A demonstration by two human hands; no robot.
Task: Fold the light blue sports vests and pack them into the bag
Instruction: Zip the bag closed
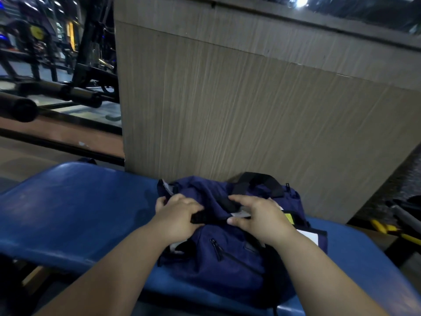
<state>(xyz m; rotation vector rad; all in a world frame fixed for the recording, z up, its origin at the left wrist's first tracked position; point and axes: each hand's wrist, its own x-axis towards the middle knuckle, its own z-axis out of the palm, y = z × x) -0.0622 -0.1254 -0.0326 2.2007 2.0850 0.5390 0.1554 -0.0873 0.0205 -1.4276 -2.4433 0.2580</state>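
A dark navy bag (230, 265) with black straps lies on a blue padded bench (75, 213), right of its middle. My left hand (176, 213) grips the bag's top edge and a black strap at the near left. My right hand (255, 215) rests on the top of the bag with its fingers stretched over the fabric and its thumb by a pale label. A second black handle (262, 181) arches at the bag's far side. No light blue vest shows; the bag's inside is hidden.
A tall wood-grain panel (250, 106) stands directly behind the bench. Gym machines and black bars (57, 87) fill the left background. Yellow-handled objects (387, 229) lie on the floor at the right. A white-and-navy flat item (312, 236) lies under the bag's right side.
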